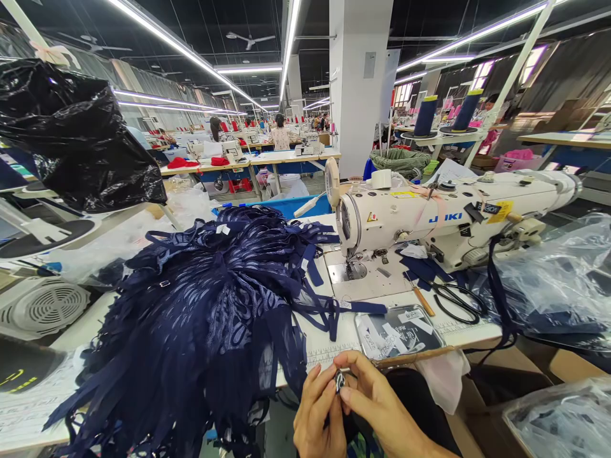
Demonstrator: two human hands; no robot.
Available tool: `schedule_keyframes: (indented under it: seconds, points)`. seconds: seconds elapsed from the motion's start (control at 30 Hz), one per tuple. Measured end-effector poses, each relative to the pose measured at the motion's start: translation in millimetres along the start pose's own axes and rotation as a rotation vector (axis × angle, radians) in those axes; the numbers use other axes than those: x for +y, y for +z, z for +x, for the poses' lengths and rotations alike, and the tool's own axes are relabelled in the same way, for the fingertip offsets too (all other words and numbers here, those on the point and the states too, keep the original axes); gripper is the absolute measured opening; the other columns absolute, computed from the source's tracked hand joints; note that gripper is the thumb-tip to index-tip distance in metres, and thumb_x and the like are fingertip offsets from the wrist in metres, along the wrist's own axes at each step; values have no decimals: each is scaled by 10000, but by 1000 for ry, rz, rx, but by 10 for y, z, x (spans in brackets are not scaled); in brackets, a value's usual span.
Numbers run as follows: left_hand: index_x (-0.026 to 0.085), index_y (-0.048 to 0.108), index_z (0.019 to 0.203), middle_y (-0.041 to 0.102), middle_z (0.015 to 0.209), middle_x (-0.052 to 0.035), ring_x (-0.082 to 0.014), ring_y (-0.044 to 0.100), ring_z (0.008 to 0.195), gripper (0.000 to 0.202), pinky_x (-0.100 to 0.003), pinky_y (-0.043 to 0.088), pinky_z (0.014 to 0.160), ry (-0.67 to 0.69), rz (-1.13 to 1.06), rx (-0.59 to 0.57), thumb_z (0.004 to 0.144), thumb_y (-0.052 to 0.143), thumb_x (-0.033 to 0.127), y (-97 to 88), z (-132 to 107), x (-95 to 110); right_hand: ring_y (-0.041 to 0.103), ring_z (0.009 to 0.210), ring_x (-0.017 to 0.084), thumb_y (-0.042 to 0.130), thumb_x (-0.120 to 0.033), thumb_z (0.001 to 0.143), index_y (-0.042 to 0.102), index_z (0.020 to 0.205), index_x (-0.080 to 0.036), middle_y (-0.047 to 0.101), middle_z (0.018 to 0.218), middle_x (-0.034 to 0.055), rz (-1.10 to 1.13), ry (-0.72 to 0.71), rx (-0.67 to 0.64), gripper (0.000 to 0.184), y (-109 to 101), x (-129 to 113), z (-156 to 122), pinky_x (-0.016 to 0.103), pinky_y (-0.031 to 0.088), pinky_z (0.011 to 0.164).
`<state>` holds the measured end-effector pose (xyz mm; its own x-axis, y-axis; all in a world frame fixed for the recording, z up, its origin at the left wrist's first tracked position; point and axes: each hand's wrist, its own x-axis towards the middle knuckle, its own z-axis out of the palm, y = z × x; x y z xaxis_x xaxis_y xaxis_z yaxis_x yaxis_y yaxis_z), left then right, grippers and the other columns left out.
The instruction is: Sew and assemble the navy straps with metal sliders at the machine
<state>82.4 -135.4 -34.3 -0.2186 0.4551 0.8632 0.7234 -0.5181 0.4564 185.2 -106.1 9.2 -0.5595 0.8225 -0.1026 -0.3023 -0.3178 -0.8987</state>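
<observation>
You have the small dark-and-white piece [339, 381] up between your fingertips, just in front of the table edge [351, 348] and above your lap; your left hand [319, 410] is curled, its fingertips closed in on one side of the piece, and your right hand [377, 404] pinches it from the other, thumb below and forefinger arched over — so both grips look nearly closed, with only the piece between them; whether it joins the dark cloth under your hands, you cannot tell from this view. The handling of this one piece looks under way rather than finished, since neither hand has let go; the big navy pile [229, 299] of lace and straps lies to your left, and how much of it is done or left does not show. The sewing machine [401, 213] stands beyond, well apart from your fingers; the white labels [389, 337] lie loose on the dark tray [432, 346] — unattached, so those at least seem left over — and the scissors [458, 302] rest beside it, untouched.
</observation>
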Motion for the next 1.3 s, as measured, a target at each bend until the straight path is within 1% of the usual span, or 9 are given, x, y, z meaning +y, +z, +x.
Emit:
schedule_keyframes:
  seconds: [0.2,0.43,0.67,0.77,0.87,0.97,1.03,1.1,1.3]
  points:
    - [180,549,997,672,892,-64,-175,627,854,369,-360,540,763,17,28,-64,699,501,-33,-58,31,-34,399,612,99,582,-324,713,478,934,-201,466,777,-14,-60,51,14,273,-7,-51,5,245,346,623]
    - [175,559,993,680,882,-81,-192,629,862,361,-363,545,756,75,23,-162,695,506,-22,-156,59,-100,387,596,91,566,-285,713,490,925,-203,470,770,-23,-99,42,-21,239,-64,-24,33,241,336,607]
    - [157,569,966,681,879,-84,-197,628,869,343,-346,530,781,61,-6,-177,681,519,-28,-165,51,-110,405,602,77,549,-255,731,487,934,-198,484,868,-6,-123,45,-10,220,-64,-2,40,240,350,624]
    - [194,579,952,678,874,-44,-166,628,847,321,-306,512,799,-111,-79,-161,704,518,0,-154,57,-44,454,603,77,554,-300,738,475,966,-200,492,911,8,-130,20,-38,261,-65,1,35,250,375,633]
    - [218,610,852,674,815,-10,-137,624,781,171,-223,504,725,-425,-199,-80,739,541,108,-149,70,51,512,590,86,567,-311,715,450,1025,-196,512,932,27,-174,22,-93,351,-82,-19,27,259,403,616]
    - [198,630,766,660,760,-7,-109,594,598,67,-196,481,605,-700,-329,-6,707,612,224,-175,102,109,454,453,65,532,-284,720,509,890,-147,542,685,-9,-345,127,-140,219,-124,-64,12,213,360,488]
    - [182,632,745,646,716,-4,-81,539,493,115,-188,451,543,-860,-429,16,667,657,263,-206,131,113,354,379,48,491,-301,750,534,759,-127,464,491,-49,-446,170,-157,179,-163,-100,2,186,275,415]
    - [171,626,724,634,665,2,-64,507,458,149,-177,424,521,-1013,-551,5,635,689,272,-233,153,100,296,368,44,453,-351,787,548,711,-117,381,409,-70,-484,133,-154,263,-197,-136,-2,184,233,408]
    - [178,651,827,632,657,-16,-69,513,480,279,-177,386,514,-1370,-1086,-111,579,740,267,-208,83,75,266,379,49,438,-495,799,553,707,-120,308,410,-78,-451,-10,-161,402,-175,-249,16,189,216,399]
